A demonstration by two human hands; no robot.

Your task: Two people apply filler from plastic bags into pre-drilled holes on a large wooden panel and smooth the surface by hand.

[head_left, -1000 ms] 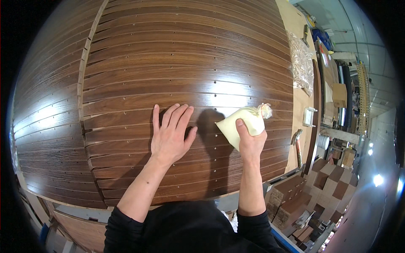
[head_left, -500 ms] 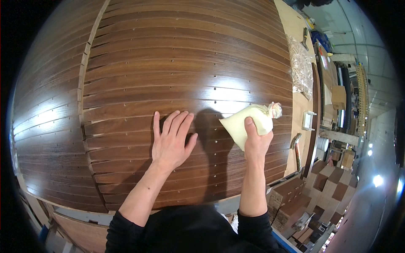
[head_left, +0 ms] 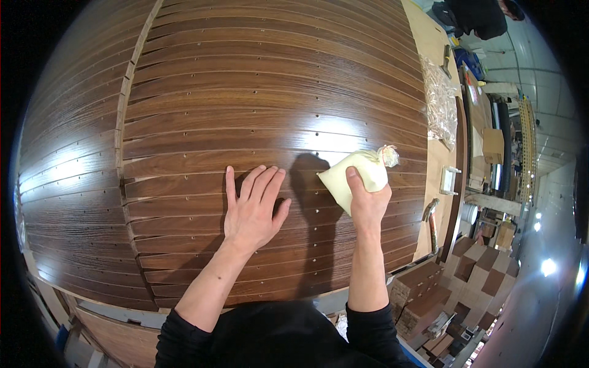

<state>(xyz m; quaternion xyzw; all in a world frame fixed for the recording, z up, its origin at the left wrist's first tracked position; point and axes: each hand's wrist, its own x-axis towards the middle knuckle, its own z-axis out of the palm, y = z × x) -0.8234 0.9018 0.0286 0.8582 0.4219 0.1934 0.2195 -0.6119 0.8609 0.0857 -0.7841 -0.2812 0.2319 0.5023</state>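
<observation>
Dark brown wooden boards [head_left: 245, 110] lie side by side across the worktable, with rows of small drilled holes. My left hand [head_left: 254, 205] rests on them, palm down, its fingers stretched out and holding nothing. In my right hand [head_left: 368, 202] is a plump bag of pale yellow paste [head_left: 345, 180], tied off at its upper right end. The bag's pointed corner is toward the left, over the boards and close to a row of holes. My right thumb lies on top of the bag; the other fingers are hidden beneath it.
A clear bag of small wooden dowels [head_left: 440, 104] lies on the right-hand ledge. A hammer [head_left: 431, 221], a white bracket-like piece [head_left: 450, 181] and a dark-handled tool [head_left: 446, 61] are there too. Stacked boards [head_left: 423, 288] stand at lower right. Another person [head_left: 475, 15] is at the far right.
My right hand and the bag have shifted slightly left. My left hand has moved a little down and right across the boards. Another person has come into view at the top right.
</observation>
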